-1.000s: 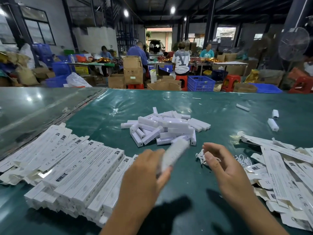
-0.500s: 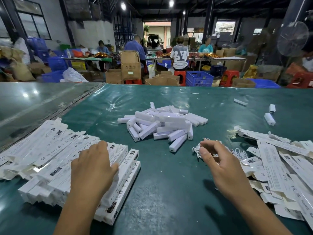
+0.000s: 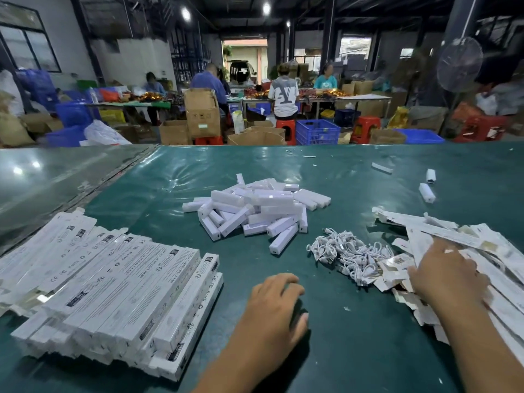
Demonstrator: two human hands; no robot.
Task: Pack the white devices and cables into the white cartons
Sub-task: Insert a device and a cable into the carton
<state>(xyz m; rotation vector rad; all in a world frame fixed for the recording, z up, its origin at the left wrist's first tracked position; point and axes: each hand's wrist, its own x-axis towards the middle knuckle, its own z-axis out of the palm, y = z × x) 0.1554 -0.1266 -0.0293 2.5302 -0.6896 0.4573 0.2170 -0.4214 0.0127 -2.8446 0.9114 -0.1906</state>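
Flat cartons (image 3: 459,245) under right hand (image 3: 448,273).

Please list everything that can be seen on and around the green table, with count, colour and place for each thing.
packed cartons: many, white with black print, stacked at the table's left
devices: a heap, white, middle of the table
loose devices: two, white, far right
cables: a pile of coiled ones, white, right of the device heap
flat cartons: many, white, unfolded, at the right edge
table: one, green cover
workers: several, at tables in the background
crates: several, blue, on the floor behind
fan: one, grey, far right
left hand: empty, fingers loosely curled, over the table near the front
right hand: fingers spread, resting on the flat cartons
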